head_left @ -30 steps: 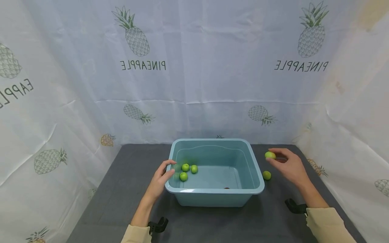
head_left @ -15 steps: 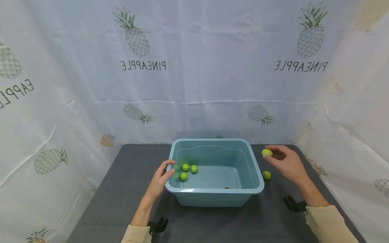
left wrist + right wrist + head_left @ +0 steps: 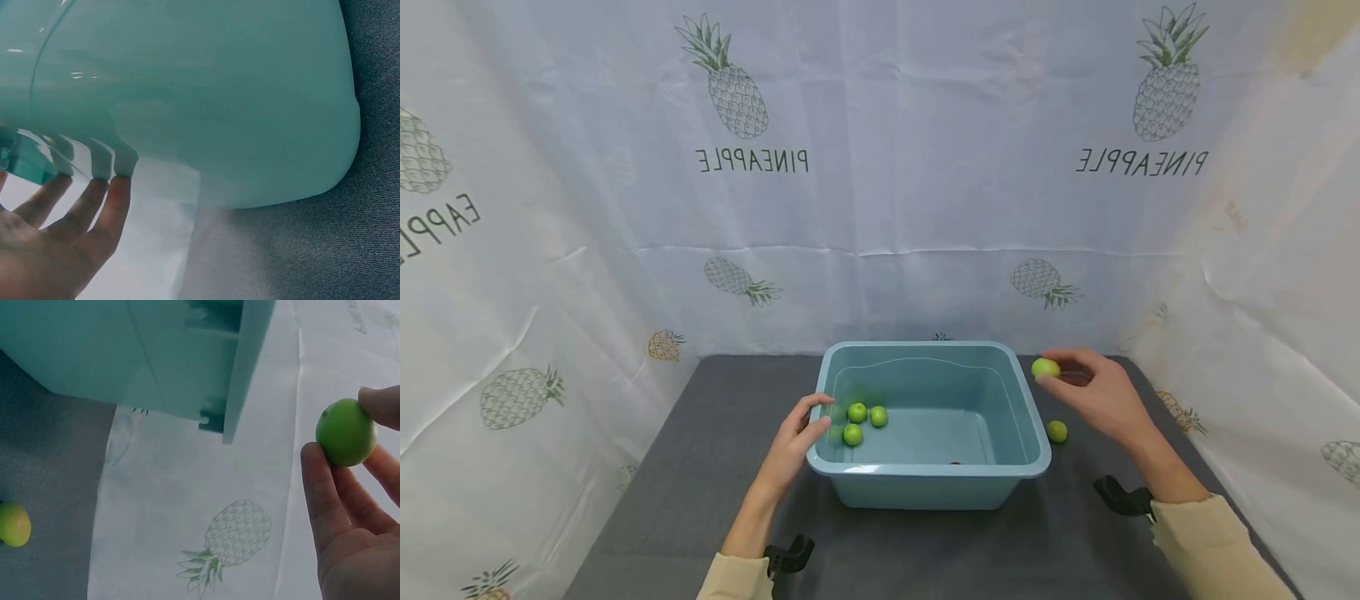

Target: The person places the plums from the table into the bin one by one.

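A teal plastic tub [image 3: 1033, 467] stands on the dark grey table [image 3: 700, 467]. Three green fruits [image 3: 857, 412] lie in its left part. My left hand [image 3: 797, 442] holds the tub's left rim, thumb over the edge and straight fingers [image 3: 100, 200] against the outer wall [image 3: 219, 100]. My right hand [image 3: 1093, 392] pinches a small green fruit [image 3: 1045, 367] [image 3: 345, 431] in its fingertips, lifted just beside the tub's far right corner. Another green fruit [image 3: 1057, 431] [image 3: 14, 523] lies on the table right of the tub.
A white cloth printed with pineapples [image 3: 880, 167] hangs behind and at both sides of the table. A small dark speck [image 3: 955, 462] lies on the tub's floor. Black wrist mounts [image 3: 790, 557] [image 3: 1120, 497] show at my forearms.
My right hand has carried the green fruit up and to the left, toward the tub's far right corner. The left hand has stayed on the rim.
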`<state>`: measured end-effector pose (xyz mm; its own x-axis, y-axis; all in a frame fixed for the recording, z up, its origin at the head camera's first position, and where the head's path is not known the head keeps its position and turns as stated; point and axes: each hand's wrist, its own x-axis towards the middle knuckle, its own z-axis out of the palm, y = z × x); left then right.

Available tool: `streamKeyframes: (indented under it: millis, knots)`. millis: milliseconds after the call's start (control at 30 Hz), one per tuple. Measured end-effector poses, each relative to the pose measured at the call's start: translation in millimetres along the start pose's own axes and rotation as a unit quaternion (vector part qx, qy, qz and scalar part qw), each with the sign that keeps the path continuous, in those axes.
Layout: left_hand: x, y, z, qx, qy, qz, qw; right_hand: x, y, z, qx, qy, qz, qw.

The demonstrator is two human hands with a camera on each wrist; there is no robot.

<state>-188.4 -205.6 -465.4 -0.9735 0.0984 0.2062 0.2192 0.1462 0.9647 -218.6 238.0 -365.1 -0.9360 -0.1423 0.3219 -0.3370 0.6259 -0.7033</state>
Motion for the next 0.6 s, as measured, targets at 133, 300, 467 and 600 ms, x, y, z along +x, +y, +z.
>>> streamKeyframes:
  millis: [133, 300, 467, 600]
  knots:
    - [0.5, -1.3, -0.6, 0.001, -0.003, -0.001, 1.0000, 3, -10, 1, 0.009, -0.011, 0.001, 1.000]
    - [0.7, -1.0, -1.5, 0.000, -0.005, 0.000, 1.0000, 7, -20, 5, 0.007, -0.022, 0.001, 1.000]
    - [1.2, 0.1, -1.5, 0.002, -0.003, 0.002, 1.0000, 14, -30, 10, 0.016, -0.039, -0.005, 0.999]
    - [2.0, 0.9, -1.3, 0.001, -0.002, 0.003, 1.0000, 19, -37, 13, 0.027, -0.054, -0.019, 0.998]
